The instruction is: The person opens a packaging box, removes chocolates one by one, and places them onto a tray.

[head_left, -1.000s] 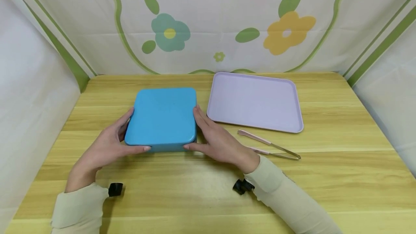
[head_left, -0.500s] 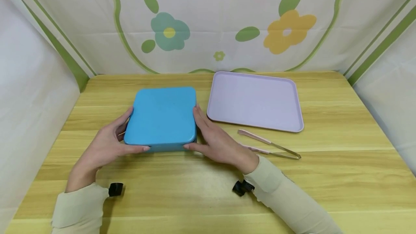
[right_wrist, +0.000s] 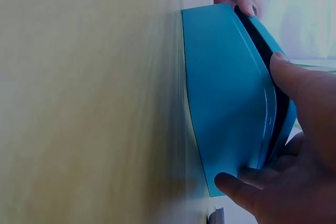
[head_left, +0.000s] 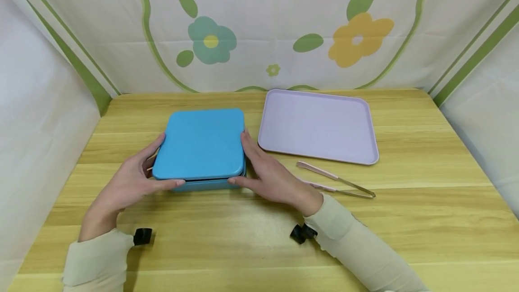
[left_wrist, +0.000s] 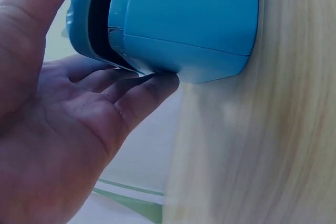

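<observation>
the left hand (head_left: 129,184) and right hand (head_left: 269,177) pinch the blue lid (head_left: 199,144) at its 9 and 3 o'clock edges, its near edge just parted from the blue box (head_left: 202,185) on the counter (head_left: 405,220). judging by the dark gap, lid removal is underway, calling for an even, level lift; the lilac tray (head_left: 318,125) and tongs (head_left: 334,180) lie toward 3 o'clock.

You have a bright blue square lidded box (head_left: 199,143) on a pale yellow wood-grain desk (head_left: 259,233). At its 3 o'clock lies a plain lilac rectangular tray (head_left: 318,125). The pink-handled metal tongs (head_left: 332,180) sit at 4 o'clock. The white backdrop cloth (head_left: 259,26) carries teal and yellow flowers, green leaves and stripes.
</observation>
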`<state>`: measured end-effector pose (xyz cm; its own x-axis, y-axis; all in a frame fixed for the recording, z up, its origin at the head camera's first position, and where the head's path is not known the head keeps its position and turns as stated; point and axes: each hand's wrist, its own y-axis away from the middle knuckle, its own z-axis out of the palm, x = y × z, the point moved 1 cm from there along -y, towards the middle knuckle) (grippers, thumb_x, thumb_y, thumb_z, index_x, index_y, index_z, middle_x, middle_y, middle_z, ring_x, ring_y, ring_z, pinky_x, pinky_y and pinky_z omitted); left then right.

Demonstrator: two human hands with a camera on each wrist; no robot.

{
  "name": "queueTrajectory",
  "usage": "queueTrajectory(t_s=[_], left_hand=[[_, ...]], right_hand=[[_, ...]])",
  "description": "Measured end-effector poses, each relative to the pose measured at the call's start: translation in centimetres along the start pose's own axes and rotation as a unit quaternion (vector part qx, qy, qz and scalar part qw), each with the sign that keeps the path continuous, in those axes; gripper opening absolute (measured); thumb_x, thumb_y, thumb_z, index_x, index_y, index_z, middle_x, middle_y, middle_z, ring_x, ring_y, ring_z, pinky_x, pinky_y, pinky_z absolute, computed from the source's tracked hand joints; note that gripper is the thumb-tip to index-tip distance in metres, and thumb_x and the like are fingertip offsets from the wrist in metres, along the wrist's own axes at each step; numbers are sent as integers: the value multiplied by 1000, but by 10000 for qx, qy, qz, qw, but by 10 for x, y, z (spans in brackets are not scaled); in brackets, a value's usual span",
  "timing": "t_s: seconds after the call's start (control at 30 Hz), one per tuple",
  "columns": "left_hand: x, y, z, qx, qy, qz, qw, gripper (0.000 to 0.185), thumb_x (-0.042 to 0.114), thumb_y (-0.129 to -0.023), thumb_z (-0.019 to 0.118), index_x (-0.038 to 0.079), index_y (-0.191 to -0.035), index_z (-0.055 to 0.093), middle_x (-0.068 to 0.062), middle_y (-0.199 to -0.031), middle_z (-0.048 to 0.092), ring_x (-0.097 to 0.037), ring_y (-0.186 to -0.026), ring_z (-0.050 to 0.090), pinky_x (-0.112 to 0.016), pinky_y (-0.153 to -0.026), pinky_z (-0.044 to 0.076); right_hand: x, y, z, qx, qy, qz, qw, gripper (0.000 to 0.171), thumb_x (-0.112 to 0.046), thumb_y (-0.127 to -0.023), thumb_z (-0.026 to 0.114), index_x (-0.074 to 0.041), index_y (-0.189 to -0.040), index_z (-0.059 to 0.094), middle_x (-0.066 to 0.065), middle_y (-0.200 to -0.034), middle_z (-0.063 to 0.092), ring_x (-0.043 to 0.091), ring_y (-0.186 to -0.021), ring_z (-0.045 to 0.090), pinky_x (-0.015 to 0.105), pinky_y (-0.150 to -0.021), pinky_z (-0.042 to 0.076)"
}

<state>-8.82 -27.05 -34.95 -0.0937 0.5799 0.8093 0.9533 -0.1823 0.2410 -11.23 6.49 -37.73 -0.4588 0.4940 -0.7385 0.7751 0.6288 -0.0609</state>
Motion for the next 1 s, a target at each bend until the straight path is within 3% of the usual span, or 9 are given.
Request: queueTrajectory(t_s=[0.2,0.37,0.43,0.5,0.57,0.63,0.73,0.83,1.0], left_hand=[[2,0,-5,78,-211,160,9996,120,35,-89,91,35,-172,4,1,-181,10,-40,-166,22,-21,-121,37],[5,-6,-20,84,7,641,9979,101,22,-101,78,27,-174,10,-6,-182,14,-41,-165,21,-3,-110,34],[7,-10,-26,146,94,712,9973,88,21,-107,70,24,-174,14,-13,-180,23,-27,-160,38,-1,-101,38],[11,-16,-30,324,82,659,9973,74,26,-111,61,23,-174,20,-14,-174,34,-9,-147,49,-2,-95,42],[16,-21,-32,534,1,555,9970,66,34,-114,53,22,-173,26,-17,-164,43,-2,-131,51,-5,-90,43],[20,-26,-34,671,-44,465,9967,63,40,-115,46,17,-171,30,-21,-161,46,-11,-136,53,-16,-103,46],[26,-32,-36,725,-107,178,9972,68,49,-114,44,13,-171,31,-24,-168,42,-36,-152,44,-40,-118,43],[30,-38,-38,742,-91,-100,9972,78,60,-110,47,15,-171,31,-18,-173,38,-41,-158,37,-61,-124,36],[31,-48,-38,858,31,-265,9960,81,66,-106,51,17,-169,37,-12,-173,40,-36,-163,33,-64,-126,32]], right_hand=[[-2,-3,-8,42,-382,151,9991,104,-49,-103,71,-15,-174,2,1,-182,2,18,-169,9,46,-135,22],[-8,-14,-26,289,-333,318,9985,94,-49,-104,70,-9,-173,20,11,-175,34,25,-160,38,47,-132,31],[-11,-20,-34,367,-332,449,9978,88,-50,-105,68,-9,-171,28,13,-132,72,23,-117,70,44,-115,50],[-13,-26,-42,449,-425,621,9962,81,-51,-106,65,-12,-170,34,6,-79,65,21,-69,58,41,-86,56],[-14,-33,-50,601,-504,731,9942,75,-53,-107,63,-13,-167,41,3,-72,62,19,-63,55,41,-80,56],[-16,-40,-57,752,-578,831,9920,72,-54,-107,61,-12,-163,48,10,-97,79,23,-85,74,43,-88,60],[-18,-51,-67,968,-559,893,9897,67,-57,-106,61,-9,-154,60,8,-145,71,22,-132,69,44,-112,55],[-17,-62,-74,1093,-676,1063,9860,62,-62,-105,59,-11,-139,73,5,-129,79,18,-121,73,42,-105,57],[-12,-72,-80,1338,-879,1433,9766,63,-68,-105,54,-13,-80,71,7,-86,74,16,-96,71,39,-84,55]])
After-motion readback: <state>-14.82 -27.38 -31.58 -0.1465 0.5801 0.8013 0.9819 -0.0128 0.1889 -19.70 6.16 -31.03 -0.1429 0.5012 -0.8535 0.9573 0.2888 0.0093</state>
